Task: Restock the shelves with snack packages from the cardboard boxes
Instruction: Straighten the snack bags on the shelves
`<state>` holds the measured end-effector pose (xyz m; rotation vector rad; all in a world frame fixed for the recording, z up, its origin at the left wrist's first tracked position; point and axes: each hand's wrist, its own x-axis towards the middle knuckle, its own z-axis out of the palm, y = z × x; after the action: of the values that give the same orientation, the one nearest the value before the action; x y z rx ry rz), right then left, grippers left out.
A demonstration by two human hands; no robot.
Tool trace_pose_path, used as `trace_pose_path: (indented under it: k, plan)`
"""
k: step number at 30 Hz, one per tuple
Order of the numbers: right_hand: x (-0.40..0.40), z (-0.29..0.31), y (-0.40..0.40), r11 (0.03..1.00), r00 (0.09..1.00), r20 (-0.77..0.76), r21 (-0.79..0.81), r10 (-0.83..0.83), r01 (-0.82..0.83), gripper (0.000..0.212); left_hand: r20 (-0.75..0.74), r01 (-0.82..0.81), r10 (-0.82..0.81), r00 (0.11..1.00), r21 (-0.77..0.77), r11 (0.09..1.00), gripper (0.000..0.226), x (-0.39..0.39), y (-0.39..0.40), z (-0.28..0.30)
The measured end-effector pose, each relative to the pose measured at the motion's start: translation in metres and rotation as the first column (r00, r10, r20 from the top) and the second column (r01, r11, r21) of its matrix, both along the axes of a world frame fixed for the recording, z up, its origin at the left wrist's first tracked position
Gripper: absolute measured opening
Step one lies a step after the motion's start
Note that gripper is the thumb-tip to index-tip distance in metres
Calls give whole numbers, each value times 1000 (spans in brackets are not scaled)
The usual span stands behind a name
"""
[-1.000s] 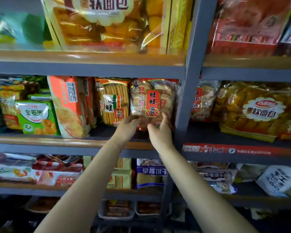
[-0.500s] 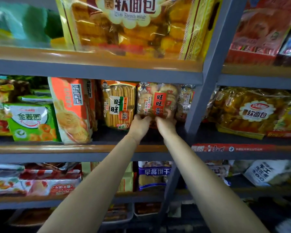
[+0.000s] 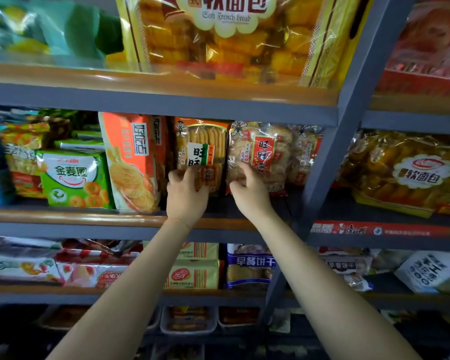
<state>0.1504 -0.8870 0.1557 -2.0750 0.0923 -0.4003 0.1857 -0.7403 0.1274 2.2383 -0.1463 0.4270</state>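
Observation:
A clear rice cracker pack with a red label (image 3: 264, 152) stands upright on the middle shelf (image 3: 89, 216), close to the grey upright post (image 3: 330, 157). My right hand (image 3: 250, 196) holds its lower left corner between bent fingers and thumb. Just left of it stands a biscuit-stick pack with an orange top and a white label (image 3: 200, 144). My left hand (image 3: 186, 196) rests against this pack's lower front with the fingers spread. A second similar cracker pack (image 3: 305, 152) sits behind, by the post. No cardboard box is in view.
An orange biscuit bag (image 3: 130, 162) and a green ring-snack bag (image 3: 73, 178) stand to the left. Large soft-bread bags fill the top shelf (image 3: 231, 37) and the right bay (image 3: 405, 172). Lower shelves hold a yellow pack (image 3: 192, 274), a blue-white breakfast-biscuit pack (image 3: 248, 266) and trays.
The red-label cracker pack went from both hands onto the shelf. My left hand let go of it and shifted left to the biscuit-stick pack. The view moved closer and tilted up.

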Motion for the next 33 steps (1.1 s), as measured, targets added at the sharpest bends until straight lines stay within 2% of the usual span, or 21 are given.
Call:
trace_pose_path:
  k: [4, 14, 17, 20, 22, 24, 26, 28, 31, 33]
  plan:
    - [20, 3, 27, 989, 987, -75, -23, 142, -144, 68, -86, 63, -57, 995, 66, 996, 66, 1, 7, -4]
    - [24, 6, 27, 984, 982, -73, -37, 173, -176, 66, -153, 65, -53, 987, 75, 995, 75, 2, 9, -2]
    - [-4, 11, 15, 987, 988, 32, -42, 154, -153, 56, -16, -2, 4, 1000, 82, 997, 66, -13, 4, 1]
    - [-48, 17, -7, 992, 968, 217, -21, 129, -127, 32, 185, -41, 61, 981, -109, 993, 35, -38, -14, 17]
    - [-77, 26, -29, 997, 930, 362, 6, 68, -75, 25, 313, 54, 19, 949, -223, 973, 21, -57, -35, 34]
    - [-94, 35, -57, 998, 868, 495, 55, -39, 13, 24, 427, 206, -77, 901, -264, 942, 23, -75, -63, 48]
    - [-99, 37, -94, 984, 816, 552, 128, -173, 122, 25, 514, 359, -199, 834, -232, 904, 23, -92, -98, 57]
    - [-97, 32, -143, 951, 796, 524, 217, -303, 219, 26, 572, 470, -336, 748, -99, 877, 21, -105, -143, 60]
    - [-94, 20, -223, 889, 775, 435, 231, -458, 395, 19, 472, 551, -525, 708, 95, 829, 27, -111, -222, 50]
    - [-96, 15, -275, 840, 748, 389, 173, -538, 514, 30, 335, 574, -560, 758, 68, 816, 28, -101, -274, 40]
